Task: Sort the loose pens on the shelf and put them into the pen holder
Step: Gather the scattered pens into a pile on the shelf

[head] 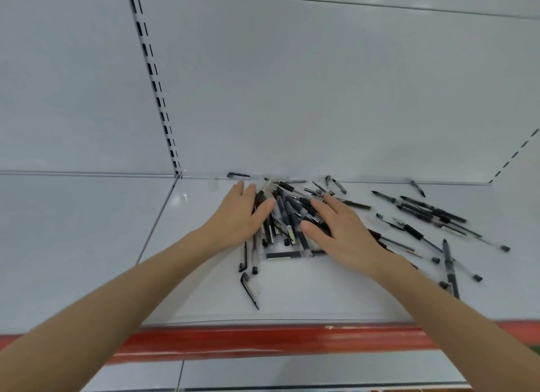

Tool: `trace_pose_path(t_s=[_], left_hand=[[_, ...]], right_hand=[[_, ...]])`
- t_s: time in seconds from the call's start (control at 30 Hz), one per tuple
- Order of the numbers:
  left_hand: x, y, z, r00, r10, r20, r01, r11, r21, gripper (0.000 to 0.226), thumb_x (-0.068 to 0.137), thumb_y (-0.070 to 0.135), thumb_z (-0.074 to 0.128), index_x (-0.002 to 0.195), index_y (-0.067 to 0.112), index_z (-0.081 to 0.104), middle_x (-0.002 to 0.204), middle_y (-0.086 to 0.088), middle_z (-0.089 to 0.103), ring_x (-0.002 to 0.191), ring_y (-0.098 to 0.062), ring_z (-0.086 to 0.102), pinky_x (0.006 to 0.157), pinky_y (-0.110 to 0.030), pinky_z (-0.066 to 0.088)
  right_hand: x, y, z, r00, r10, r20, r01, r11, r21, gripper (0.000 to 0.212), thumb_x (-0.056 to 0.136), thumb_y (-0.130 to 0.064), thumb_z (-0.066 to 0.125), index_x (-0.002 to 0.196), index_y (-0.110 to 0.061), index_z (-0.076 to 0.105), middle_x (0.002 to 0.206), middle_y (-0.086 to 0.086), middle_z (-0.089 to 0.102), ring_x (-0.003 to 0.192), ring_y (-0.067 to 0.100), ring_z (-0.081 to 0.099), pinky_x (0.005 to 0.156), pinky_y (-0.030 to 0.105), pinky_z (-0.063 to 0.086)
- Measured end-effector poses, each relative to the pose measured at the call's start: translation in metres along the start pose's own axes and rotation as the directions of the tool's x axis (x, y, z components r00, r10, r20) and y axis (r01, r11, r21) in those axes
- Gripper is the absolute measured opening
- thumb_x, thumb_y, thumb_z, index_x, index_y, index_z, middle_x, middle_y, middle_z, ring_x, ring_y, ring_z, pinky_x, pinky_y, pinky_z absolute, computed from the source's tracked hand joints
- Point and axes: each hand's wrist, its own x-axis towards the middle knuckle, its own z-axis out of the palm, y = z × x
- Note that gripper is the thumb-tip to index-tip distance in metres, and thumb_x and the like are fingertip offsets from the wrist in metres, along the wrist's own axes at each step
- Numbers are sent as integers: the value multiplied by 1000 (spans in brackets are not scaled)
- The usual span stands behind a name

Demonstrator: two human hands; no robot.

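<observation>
A heap of pens (285, 216) is being corralled on the white shelf (321, 289) between the left hand (239, 216) and right hand (339, 231) — each grip released, palms flat. Best squeezed inward evenly, tips aligned. Roughly thirty pens are counted — overlap hides some. No pen holder is seen.

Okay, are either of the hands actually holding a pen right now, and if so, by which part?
Nothing is held. The left hand and right hand lie open and flat against either side of the pile of pens on the shelf; no fingers close around a pen.
</observation>
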Motion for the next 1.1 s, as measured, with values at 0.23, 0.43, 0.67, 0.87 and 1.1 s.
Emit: trace_pose_path(t_s=[0.23, 0.43, 0.67, 0.87, 1.1], left_hand=[[-28, 3, 16, 994, 15, 110, -35, 981, 188, 70, 95, 53, 16, 147, 10, 2, 156, -14, 4, 145, -25, 2, 118, -38, 6], [-9, 18, 17, 984, 125, 123, -131, 990, 45, 61, 97, 46, 23, 147, 11, 16, 154, -9, 22, 142, -20, 18, 116, -36, 16], [22, -42, -20, 979, -70, -191, 95, 988, 121, 48, 96, 39, 35, 134, 10, 41, 142, -20, 34, 132, -33, 30, 110, -38, 23], [40, -42, -6, 985, -119, -127, 132, 986, 98, 52, 95, 46, 33, 127, 8, 47, 135, -20, 38, 122, -37, 42, 104, -40, 33], [25, -17, 4, 998, 49, 42, -49, 999, 12, 51, 95, 50, 24, 109, 10, 51, 132, -15, 44, 126, -27, 39, 104, -35, 33]], right_hand=[[-1, -1, 7, 996, 40, 74, -31, 992, -123, 64, 93, -57, 24, 148, -25, 13, 158, 5, 4, 145, 20, -1, 116, 47, 2], [17, -9, 8, 1000, 16, -5, -16, 999, -34, 74, 88, -66, 20, 144, -18, 27, 154, 11, 22, 143, 23, 15, 116, 46, 16], [13, -11, 8, 1000, 25, -3, -25, 999, -44, 65, 92, -56, 28, 147, -21, 19, 157, 10, 10, 145, 23, 7, 117, 46, 10], [20, -11, 9, 999, 50, 5, -49, 995, -90, 67, 91, -59, 26, 147, -23, 18, 157, 9, 8, 145, 25, 7, 117, 47, 8], [20, -8, 6, 1000, 16, -12, -16, 999, -44, 66, 92, -57, 29, 147, -22, 20, 157, 8, 11, 145, 21, 7, 118, 43, 9]])
